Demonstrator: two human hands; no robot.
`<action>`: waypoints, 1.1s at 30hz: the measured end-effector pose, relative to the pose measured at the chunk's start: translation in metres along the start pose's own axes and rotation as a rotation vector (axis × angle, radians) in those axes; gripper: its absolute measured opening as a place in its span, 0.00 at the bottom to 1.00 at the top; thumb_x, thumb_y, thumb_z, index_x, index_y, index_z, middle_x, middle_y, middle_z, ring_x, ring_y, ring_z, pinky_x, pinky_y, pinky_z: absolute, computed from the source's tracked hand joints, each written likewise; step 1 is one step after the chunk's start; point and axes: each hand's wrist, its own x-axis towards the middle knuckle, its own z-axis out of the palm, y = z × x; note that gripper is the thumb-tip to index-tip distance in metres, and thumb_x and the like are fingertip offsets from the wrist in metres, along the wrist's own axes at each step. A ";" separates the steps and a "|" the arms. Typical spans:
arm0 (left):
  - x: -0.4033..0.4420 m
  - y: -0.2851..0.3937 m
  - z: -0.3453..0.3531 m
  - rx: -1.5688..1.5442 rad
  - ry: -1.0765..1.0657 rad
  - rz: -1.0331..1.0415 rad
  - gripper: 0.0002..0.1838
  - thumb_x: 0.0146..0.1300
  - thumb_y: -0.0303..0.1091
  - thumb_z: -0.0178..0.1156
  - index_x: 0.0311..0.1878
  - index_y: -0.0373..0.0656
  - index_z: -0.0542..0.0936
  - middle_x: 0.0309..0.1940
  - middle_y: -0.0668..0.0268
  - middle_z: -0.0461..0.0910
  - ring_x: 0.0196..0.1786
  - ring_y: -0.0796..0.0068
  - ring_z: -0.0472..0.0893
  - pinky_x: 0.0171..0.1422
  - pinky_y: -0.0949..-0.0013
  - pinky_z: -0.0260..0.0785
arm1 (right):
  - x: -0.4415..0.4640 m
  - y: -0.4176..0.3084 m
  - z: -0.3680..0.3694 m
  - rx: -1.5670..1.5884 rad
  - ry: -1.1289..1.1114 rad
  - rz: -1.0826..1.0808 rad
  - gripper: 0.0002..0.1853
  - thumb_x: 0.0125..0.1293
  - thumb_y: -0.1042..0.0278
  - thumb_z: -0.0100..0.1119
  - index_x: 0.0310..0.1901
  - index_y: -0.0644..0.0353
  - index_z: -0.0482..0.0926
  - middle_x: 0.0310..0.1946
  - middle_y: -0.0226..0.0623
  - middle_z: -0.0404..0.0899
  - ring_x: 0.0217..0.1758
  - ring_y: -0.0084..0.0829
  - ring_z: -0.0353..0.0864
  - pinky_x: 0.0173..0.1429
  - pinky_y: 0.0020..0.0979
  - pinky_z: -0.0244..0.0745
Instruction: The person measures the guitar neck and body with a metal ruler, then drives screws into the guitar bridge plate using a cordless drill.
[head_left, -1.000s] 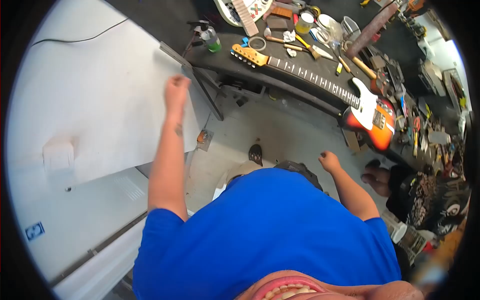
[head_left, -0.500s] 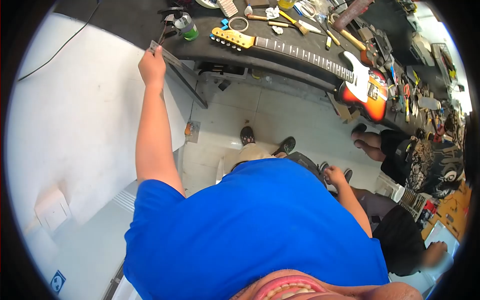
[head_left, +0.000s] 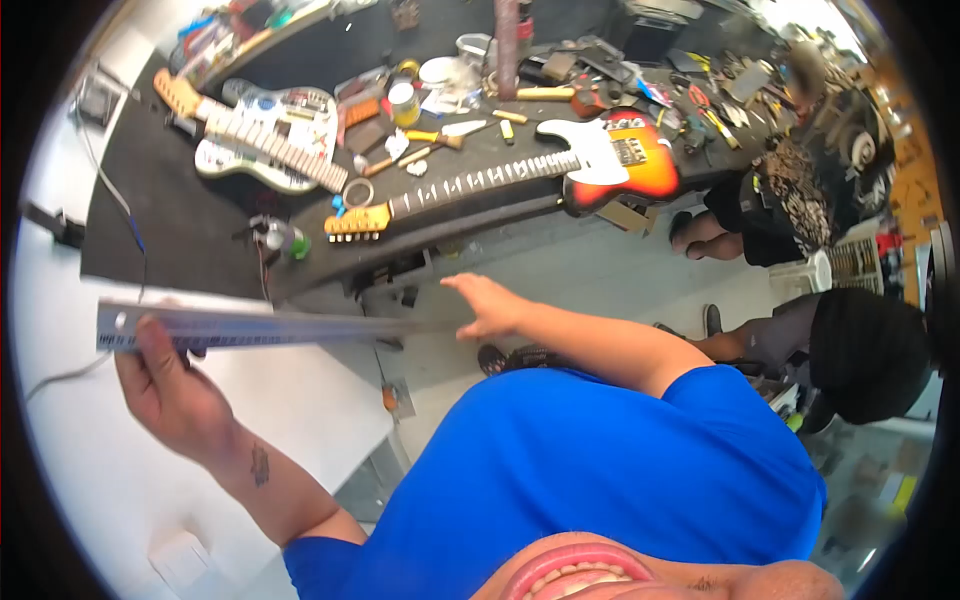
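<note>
In left fingers, metal ruler, now raised

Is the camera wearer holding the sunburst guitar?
No, the sunburst guitar lies on the black workbench, while the left hand grips a long metal ruler.

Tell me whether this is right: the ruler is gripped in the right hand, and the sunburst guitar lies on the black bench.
Wrong hand: the head view shows the ruler gripped in the left hand, not the right hand, which is open. The sunburst guitar does lie on the black bench.
</note>
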 end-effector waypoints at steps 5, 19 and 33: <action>0.000 -0.015 -0.021 -0.256 0.311 -0.202 0.24 0.81 0.36 0.61 0.69 0.26 0.74 0.56 0.52 0.82 0.58 0.63 0.82 0.63 0.60 0.77 | -0.049 0.036 -0.005 0.055 -0.118 0.191 0.34 0.57 0.52 0.80 0.64 0.52 0.79 0.59 0.46 0.84 0.68 0.49 0.80 0.72 0.54 0.71; -0.040 -0.172 0.117 -0.132 -0.088 -0.502 0.30 0.75 0.25 0.64 0.76 0.44 0.67 0.60 0.57 0.76 0.48 0.70 0.81 0.44 0.69 0.78 | -0.305 0.086 -0.137 -0.267 0.430 0.769 0.24 0.52 0.47 0.74 0.46 0.52 0.86 0.41 0.42 0.90 0.48 0.47 0.89 0.59 0.48 0.73; -0.132 -0.177 0.205 1.381 -0.745 0.536 0.11 0.52 0.36 0.66 0.40 0.48 0.84 0.43 0.56 0.84 0.47 0.50 0.82 0.53 0.47 0.65 | -0.310 0.071 -0.238 -0.589 0.458 0.557 0.25 0.50 0.42 0.77 0.44 0.51 0.88 0.41 0.35 0.87 0.51 0.39 0.87 0.57 0.47 0.69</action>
